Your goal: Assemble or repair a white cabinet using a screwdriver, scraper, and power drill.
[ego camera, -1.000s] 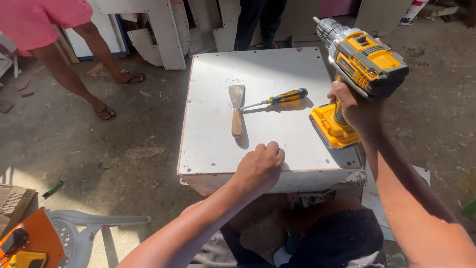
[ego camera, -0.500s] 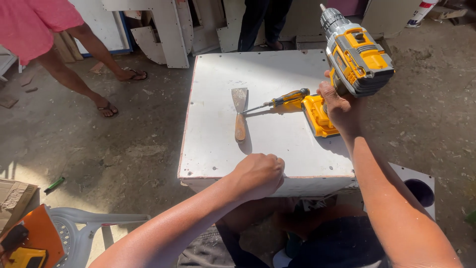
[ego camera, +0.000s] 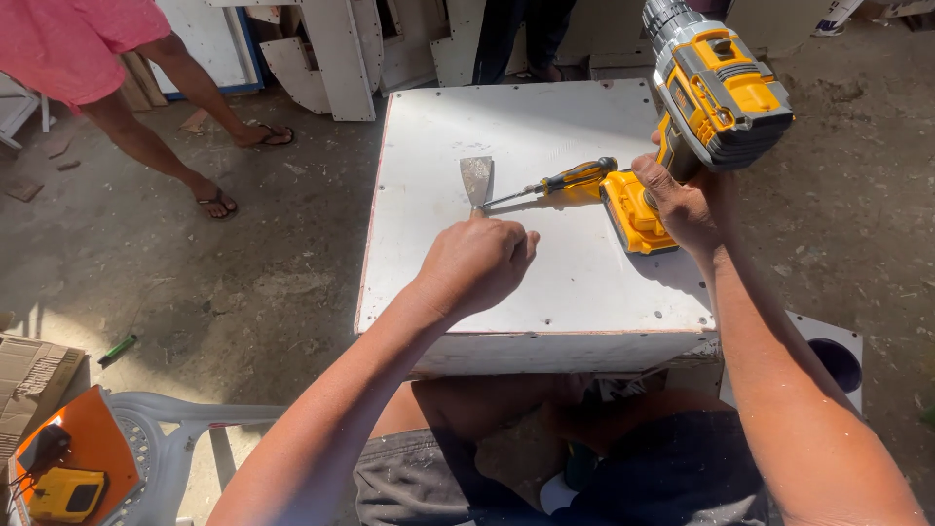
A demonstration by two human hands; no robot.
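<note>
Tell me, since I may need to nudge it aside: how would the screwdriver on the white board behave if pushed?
The screwdriver would probably roll, since its handle looks rounded and it lies flat on the smooth white board. It looks stiff, with a thin metal shaft, and fairly light. Its tip lies close to the putty knife, so a push that way could knock the two together.

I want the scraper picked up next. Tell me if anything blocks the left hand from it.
Nothing visible does. The left hand hovers over the scraper's handle end, hiding it; only the blade shows. The screwdriver lies just to the right, its tip near the scraper's neck. The right hand holds the drill off to the side.
</note>
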